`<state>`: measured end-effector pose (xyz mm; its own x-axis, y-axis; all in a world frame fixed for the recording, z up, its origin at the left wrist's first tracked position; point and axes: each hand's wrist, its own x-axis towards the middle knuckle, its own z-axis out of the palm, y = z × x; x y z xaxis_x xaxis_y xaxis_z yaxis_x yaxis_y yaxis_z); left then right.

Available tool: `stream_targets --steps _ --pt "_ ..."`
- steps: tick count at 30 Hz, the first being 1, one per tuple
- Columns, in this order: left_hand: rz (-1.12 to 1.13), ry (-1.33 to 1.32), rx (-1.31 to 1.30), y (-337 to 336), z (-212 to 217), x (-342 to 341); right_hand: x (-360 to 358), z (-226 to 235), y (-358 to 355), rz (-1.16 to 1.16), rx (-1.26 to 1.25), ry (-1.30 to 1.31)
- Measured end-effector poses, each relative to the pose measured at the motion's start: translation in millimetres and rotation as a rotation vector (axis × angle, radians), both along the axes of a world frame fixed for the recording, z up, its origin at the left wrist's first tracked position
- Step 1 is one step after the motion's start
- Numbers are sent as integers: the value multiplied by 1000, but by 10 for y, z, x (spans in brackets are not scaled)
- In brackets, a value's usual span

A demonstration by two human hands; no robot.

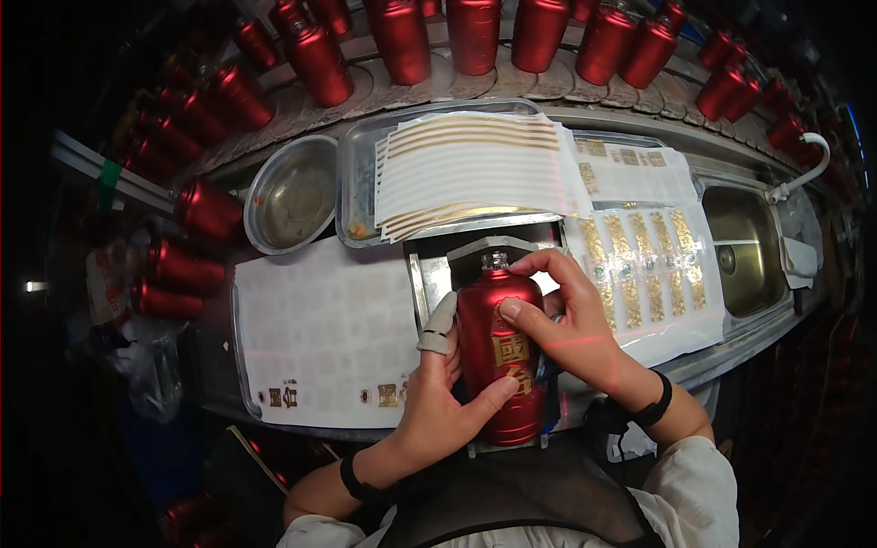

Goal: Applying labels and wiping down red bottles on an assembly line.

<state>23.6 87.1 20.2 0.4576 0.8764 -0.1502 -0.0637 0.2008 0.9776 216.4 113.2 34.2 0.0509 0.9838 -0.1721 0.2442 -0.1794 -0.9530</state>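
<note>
A red metallic bottle (pixel 477 321) with a clear glass neck and gold lettering stands tilted in a metal holder (pixel 493 245) at the table's front edge. My left hand (pixel 443 395) grips its left side, thumb on the lower front across the lettering. Its forefinger wears a pale finger sleeve. My right hand (pixel 571 320) holds the upper right, thumb pressed beside a small round emblem on the upper front, forefinger by the shoulder below the neck. The other right fingers are partly hidden behind the bottle.
Left lies a white decal sheet (pixel 320 320) with few gold pieces; right, a sheet of gold strips (pixel 644 274). Ahead are stacked sheets (pixel 475 169) on a tray (pixel 356 219), a round metal bowl (pixel 290 196) and a sink (pixel 744 247). Red bottles (pixel 397 41) line a conveyor (pixel 438 91) behind.
</note>
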Motion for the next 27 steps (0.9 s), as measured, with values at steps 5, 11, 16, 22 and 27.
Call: stream_targets --steps 5,11,16,22,27 --pt "-14 -22 -14 17 -22 -39 -24 20 -9 -6 -4 -39" --pt "-10 -26 -18 13 -14 -19 -5 10 5 -3 2 -34" --pt "-4 -33 -24 3 -6 11 12 -1 12 -5 27 -8" --pt "10 -25 -6 -3 -6 30 30 2 9 2 45 -56" --pt "9 -23 -31 -18 -10 20 56 -158 -17 -16 -17 443"
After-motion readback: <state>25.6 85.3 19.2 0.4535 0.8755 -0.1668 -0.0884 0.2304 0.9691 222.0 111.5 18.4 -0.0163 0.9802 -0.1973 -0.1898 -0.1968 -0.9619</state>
